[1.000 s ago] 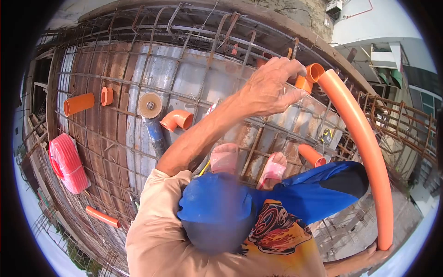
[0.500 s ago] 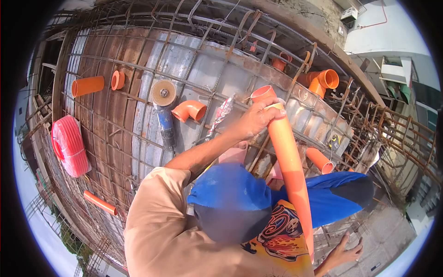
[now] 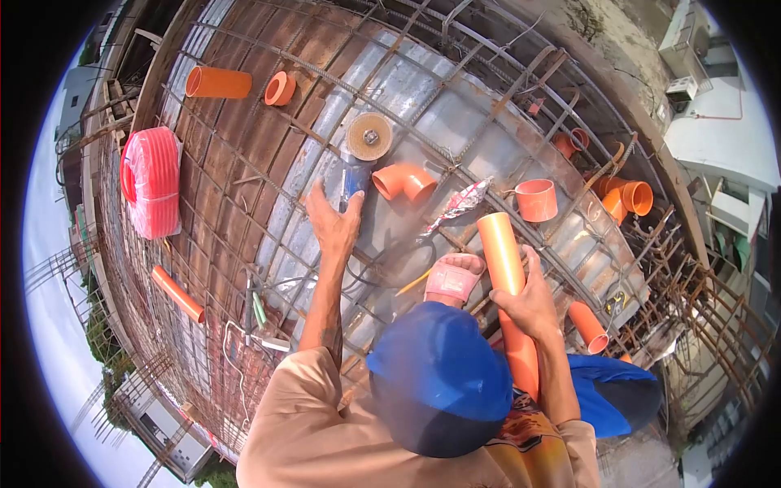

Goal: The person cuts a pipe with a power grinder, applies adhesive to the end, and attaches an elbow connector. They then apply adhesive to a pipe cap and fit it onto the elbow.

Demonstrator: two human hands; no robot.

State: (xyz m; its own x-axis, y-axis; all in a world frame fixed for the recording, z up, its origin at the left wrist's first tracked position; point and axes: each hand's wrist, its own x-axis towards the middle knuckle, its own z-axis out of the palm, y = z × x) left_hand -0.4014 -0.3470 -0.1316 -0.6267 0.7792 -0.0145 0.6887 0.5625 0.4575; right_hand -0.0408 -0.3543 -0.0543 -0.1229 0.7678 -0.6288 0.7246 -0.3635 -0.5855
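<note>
Nearest, the blue cap [image 3: 439,374] covers the lower middle of the view. Just beside it, the pipe [image 3: 502,252] is held tilted, with the right hand [image 3: 530,301] clamped on it. The left hand [image 3: 332,220] has its fingers apart at the lower body of the grinder [image 3: 353,180]; whether they touch it, I cannot tell. Around all this, bars [image 3: 454,160] cross above the metal sheets [image 3: 423,106], a net standing in the way. Beyond the pipe lie the elbow [image 3: 404,182], a wrapper [image 3: 465,202] and a collar [image 3: 536,201]. Farther, a tee [image 3: 632,197] sits near the beam [image 3: 647,134].
</note>
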